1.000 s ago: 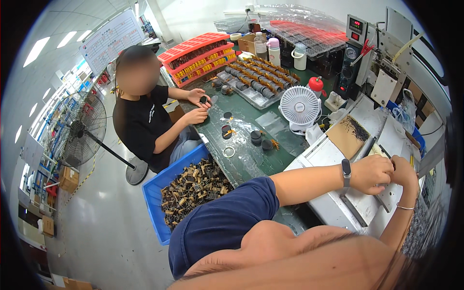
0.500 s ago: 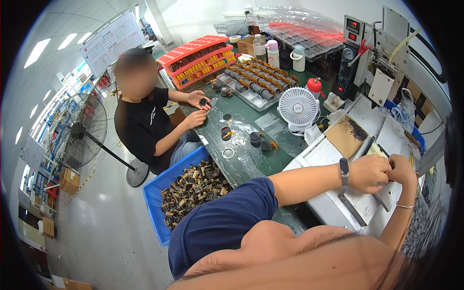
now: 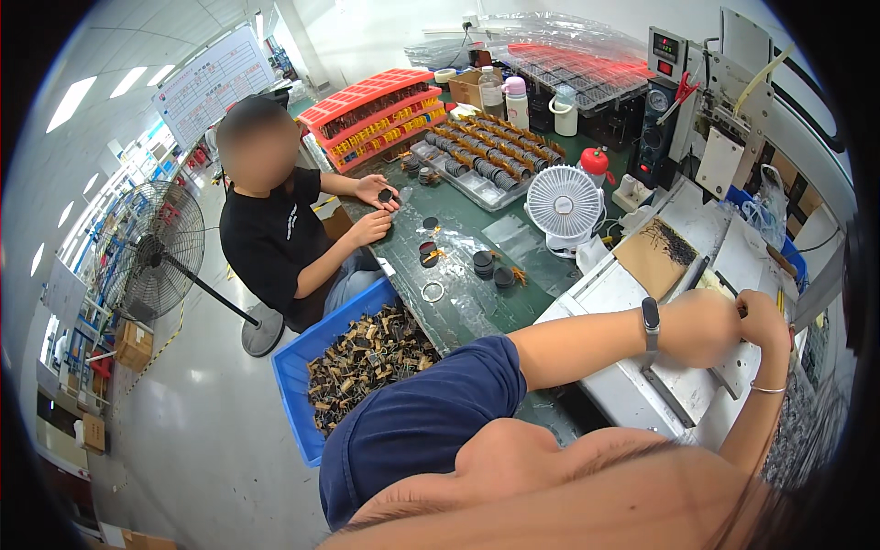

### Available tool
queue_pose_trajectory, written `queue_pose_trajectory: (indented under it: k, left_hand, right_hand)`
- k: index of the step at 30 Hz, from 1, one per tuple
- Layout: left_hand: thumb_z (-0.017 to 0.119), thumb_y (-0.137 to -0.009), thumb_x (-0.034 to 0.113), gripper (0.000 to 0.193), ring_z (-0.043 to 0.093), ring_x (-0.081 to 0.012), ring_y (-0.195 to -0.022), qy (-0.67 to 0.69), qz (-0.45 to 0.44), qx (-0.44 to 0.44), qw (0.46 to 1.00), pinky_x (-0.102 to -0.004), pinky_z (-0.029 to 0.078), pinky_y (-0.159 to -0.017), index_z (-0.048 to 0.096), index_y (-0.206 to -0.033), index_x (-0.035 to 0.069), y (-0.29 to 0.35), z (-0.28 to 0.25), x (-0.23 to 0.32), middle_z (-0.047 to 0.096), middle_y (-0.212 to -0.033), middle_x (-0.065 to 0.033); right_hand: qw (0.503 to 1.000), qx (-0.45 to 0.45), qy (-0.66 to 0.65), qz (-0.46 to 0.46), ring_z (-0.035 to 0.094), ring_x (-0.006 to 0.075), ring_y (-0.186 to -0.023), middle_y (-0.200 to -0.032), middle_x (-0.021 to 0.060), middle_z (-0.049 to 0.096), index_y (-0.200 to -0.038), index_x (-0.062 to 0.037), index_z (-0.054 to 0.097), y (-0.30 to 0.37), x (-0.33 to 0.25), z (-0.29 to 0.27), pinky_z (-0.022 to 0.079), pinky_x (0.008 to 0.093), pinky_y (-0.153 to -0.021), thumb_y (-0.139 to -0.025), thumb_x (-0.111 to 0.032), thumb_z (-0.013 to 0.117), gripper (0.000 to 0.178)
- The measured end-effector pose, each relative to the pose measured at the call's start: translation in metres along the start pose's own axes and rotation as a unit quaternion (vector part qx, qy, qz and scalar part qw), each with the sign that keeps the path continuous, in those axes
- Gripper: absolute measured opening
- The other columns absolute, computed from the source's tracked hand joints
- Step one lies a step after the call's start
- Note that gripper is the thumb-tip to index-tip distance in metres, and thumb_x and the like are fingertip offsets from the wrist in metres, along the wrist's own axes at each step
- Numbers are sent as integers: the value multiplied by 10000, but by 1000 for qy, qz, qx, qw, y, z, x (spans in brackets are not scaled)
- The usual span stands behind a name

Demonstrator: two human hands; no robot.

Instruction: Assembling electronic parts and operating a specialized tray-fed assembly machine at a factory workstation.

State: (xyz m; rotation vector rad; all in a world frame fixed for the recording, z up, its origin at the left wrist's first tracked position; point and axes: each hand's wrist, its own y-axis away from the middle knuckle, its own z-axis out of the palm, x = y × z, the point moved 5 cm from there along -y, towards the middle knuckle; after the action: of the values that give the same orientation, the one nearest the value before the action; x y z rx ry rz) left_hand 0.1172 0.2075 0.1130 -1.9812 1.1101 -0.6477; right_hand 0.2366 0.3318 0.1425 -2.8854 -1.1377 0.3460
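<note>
My left hand [image 3: 701, 328] wears a grey wristband with a dark face. It is blurred, but its outline is rounded and closed. My right hand [image 3: 763, 319], with a thin bangle at the wrist, meets it fingertip to fingertip, its fingers curled in. A small dark spot shows between them; what they hold is hidden. Both hands are over the white machine bed [image 3: 600, 353], above a pale metal plate. Beside them lies a brown cardboard sheet [image 3: 642, 268] bearing a heap of thin dark pieces [image 3: 676, 243].
Across the green table, a co-worker's hands [image 3: 376, 206] hold a black disc. A white fan [image 3: 566, 206], black round parts [image 3: 484, 264] and a clear tray [image 3: 504, 202] stand there. A blue bin [image 3: 291, 385] of small parts is at left; a machine [image 3: 724, 137] rises at back right.
My two hands stay together at nearly the same spot. The left one now looks blurred, where its curled fingers showed before. The co-worker's head has shifted slightly.
</note>
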Motion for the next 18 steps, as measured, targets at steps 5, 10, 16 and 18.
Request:
queue_pose_trajectory:
  k: [5,10,16,18]
  left_hand:
    - [720,-700,230,163,589,-253,-938,-9,3,20,1000,-401,456,-797,695,-811,114,3,0,-3,626,-918,-48]
    - [719,-701,233,165,585,-253,-930,-7,8,23,1000,-403,452,-788,692,-812,114,3,3,-3,622,-909,-47]
    - [717,-701,237,158,587,-255,-924,-5,5,11,1000,-409,452,-792,694,-801,116,2,6,-3,621,-898,-49]
    - [715,-702,239,158,590,-256,-919,-1,3,12,1000,-410,452,-793,698,-800,116,3,5,-4,623,-888,-49]
  right_hand:
    - [1000,-7,-10,1,660,305,-667,-714,183,663,-713,8,635,-8,-1,5,508,362,-611,-542,-231,800,337]
    - [1000,-3,-15,18,656,289,-652,-705,170,664,-692,2,623,-4,-7,1,506,356,-600,-533,-217,806,327]
    - [1000,5,-15,21,650,290,-648,-701,166,658,-696,1,618,-3,0,3,500,355,-594,-538,-224,806,332]
    - [1000,-2,-9,30,646,300,-656,-704,169,655,-695,1,616,-4,1,4,499,360,-599,-537,-234,806,341]
